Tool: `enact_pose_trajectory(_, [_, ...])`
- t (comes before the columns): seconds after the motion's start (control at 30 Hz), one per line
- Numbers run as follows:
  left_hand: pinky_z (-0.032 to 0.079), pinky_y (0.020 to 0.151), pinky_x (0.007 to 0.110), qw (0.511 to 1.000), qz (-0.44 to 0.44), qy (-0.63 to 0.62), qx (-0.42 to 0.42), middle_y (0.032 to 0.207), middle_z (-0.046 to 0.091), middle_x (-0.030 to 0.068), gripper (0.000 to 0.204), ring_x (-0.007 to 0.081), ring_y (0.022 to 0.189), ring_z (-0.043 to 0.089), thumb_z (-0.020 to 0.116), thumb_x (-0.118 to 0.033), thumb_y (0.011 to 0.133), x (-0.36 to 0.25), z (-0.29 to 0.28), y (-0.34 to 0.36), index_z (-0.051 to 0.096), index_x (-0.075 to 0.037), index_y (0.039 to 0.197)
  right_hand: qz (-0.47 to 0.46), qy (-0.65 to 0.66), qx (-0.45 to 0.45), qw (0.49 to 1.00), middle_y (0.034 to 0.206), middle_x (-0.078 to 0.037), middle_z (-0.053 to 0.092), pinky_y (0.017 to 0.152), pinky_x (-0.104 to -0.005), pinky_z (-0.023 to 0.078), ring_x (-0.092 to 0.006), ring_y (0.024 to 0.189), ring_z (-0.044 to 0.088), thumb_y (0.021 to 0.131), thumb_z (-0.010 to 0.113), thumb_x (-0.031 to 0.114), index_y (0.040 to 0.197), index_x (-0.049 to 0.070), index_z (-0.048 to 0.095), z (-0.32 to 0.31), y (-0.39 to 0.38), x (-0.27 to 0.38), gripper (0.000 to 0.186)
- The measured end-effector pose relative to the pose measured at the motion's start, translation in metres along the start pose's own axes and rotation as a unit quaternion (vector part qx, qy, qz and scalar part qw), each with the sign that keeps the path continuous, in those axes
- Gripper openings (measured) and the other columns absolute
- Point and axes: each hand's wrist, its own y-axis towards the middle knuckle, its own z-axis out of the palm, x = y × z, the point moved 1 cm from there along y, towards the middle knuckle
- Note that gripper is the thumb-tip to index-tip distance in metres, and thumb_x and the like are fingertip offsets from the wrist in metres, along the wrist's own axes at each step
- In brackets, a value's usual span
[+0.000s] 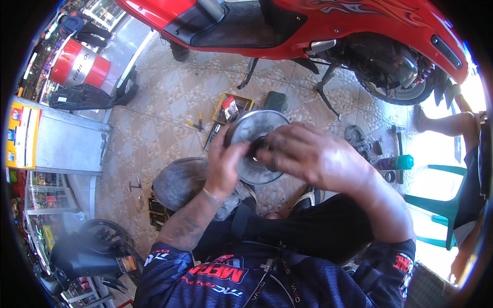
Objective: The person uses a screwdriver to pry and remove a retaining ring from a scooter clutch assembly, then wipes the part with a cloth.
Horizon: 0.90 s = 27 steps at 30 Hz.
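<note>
In front of my lap is a round grey metal disc point(262, 121) with a raised rim and a dark hub, apparently a scooter pulley part. My left hand point(224, 161) grips it by the left side, with the thumb lying across its face toward the hub. Over the hub, my right hand point(310, 156) is closed with curled fingers on something dark, which motion blur and the fingers hide. A grey rounded thing point(181, 186) lies beside my left forearm.
A red scooter point(246, 51) stands ahead. On the tiled floor are an open yellow toolbox point(245, 103), pliers point(199, 121), a hammer point(398, 134), a purple-and-green bottle point(398, 162) and loose metal parts point(354, 134). A person's leg point(447, 124) and a green chair point(444, 205) are at right.
</note>
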Motion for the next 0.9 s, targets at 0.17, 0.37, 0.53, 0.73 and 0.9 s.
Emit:
enact_pose_trajectory(0.17, [0.053,0.088,0.028,0.999,-0.041,-0.012,-0.014,0.109,0.071,0.0092,0.043,0.0143,0.098,0.067,0.062,-0.004,0.090,0.015,-0.009,0.009,0.059,0.005,0.132,0.063,0.095,-0.019,0.993,0.124,-0.014,0.066,0.095,-0.0423,0.057,-0.0348,0.113,0.067,0.074,0.082,0.009,0.132,0.012,0.065,-0.007,0.000,-0.002,0.060])
enact_pose_trajectory(0.37, [0.053,0.089,0.030,0.993,-0.077,-0.083,-0.017,0.108,0.071,0.0097,0.039,0.0159,0.098,0.068,0.062,-0.006,0.090,0.021,-0.010,0.014,0.062,0.005,0.127,0.332,0.500,-0.141,0.787,0.106,-0.016,0.071,0.080,-0.0346,0.057,-0.0216,0.089,0.071,0.092,0.077,0.046,0.138,-0.003,0.050,-0.019,-0.020,-0.048,0.072])
enact_pose_trajectory(0.53, [0.054,0.089,0.031,0.990,-0.106,-0.093,-0.021,0.108,0.072,0.0094,0.038,0.0161,0.098,0.069,0.065,-0.007,0.090,0.022,-0.011,0.023,0.063,0.004,0.126,0.576,0.541,-0.104,0.604,0.099,-0.015,0.071,0.073,-0.0299,0.056,-0.0205,0.080,0.069,0.102,0.050,0.063,0.127,-0.005,0.059,-0.003,-0.047,-0.111,0.073])
enact_pose_trajectory(0.73, [0.055,0.088,0.031,0.990,-0.113,-0.086,-0.024,0.109,0.072,0.0094,0.037,0.0160,0.098,0.069,0.067,-0.009,0.091,0.030,-0.014,0.025,0.064,0.003,0.126,0.552,0.366,0.173,0.729,0.097,-0.012,0.071,0.072,-0.0337,0.055,-0.0171,0.087,0.068,0.096,0.067,0.040,0.124,0.009,0.065,0.052,-0.106,-0.175,0.043])
enact_pose_trajectory(0.9, [0.055,0.088,0.030,0.986,-0.137,-0.090,-0.036,0.110,0.072,0.0093,0.037,0.0157,0.099,0.069,0.069,-0.011,0.091,0.034,-0.018,0.026,0.063,0.003,0.125,0.379,0.111,0.298,0.869,0.102,-0.017,0.074,0.072,-0.0392,0.057,-0.0284,0.084,0.072,0.074,0.079,0.033,0.116,0.002,0.067,0.108,-0.174,-0.217,0.053])
